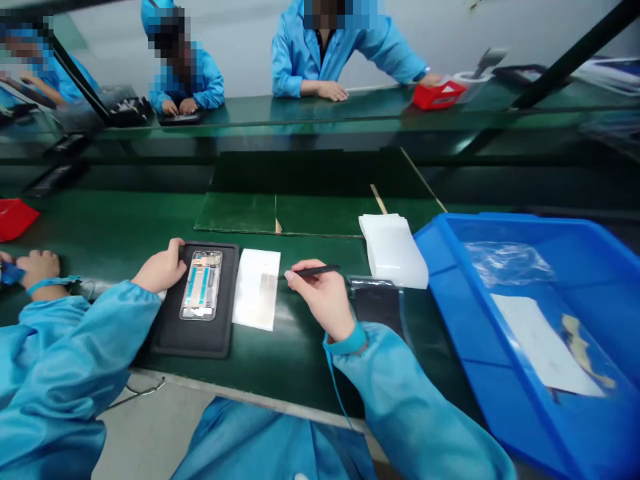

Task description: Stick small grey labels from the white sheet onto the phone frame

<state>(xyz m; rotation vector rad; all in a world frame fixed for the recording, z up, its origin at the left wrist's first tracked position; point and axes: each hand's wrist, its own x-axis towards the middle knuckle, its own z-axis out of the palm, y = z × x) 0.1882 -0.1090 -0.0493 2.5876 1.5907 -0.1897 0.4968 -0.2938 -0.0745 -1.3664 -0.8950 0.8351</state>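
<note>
We cup left grip [160, 267] wide at mat [193, 340] edge | we pinch stylus [315, 271] in narrow right grip [320, 297] | phone frame [201, 285] lies on mat, stylus off it | white sheet [257, 289] beside, on counter [300, 370]

head view, down at hands [161, 267] [320, 297]

The left hand [160, 268] rests on a black mat [193, 340] beside a phone frame [201, 285]; the right hand [320, 300] pinches a black stylus [314, 271], with a blue plastic bin [505, 227] at three o'clock.
</note>
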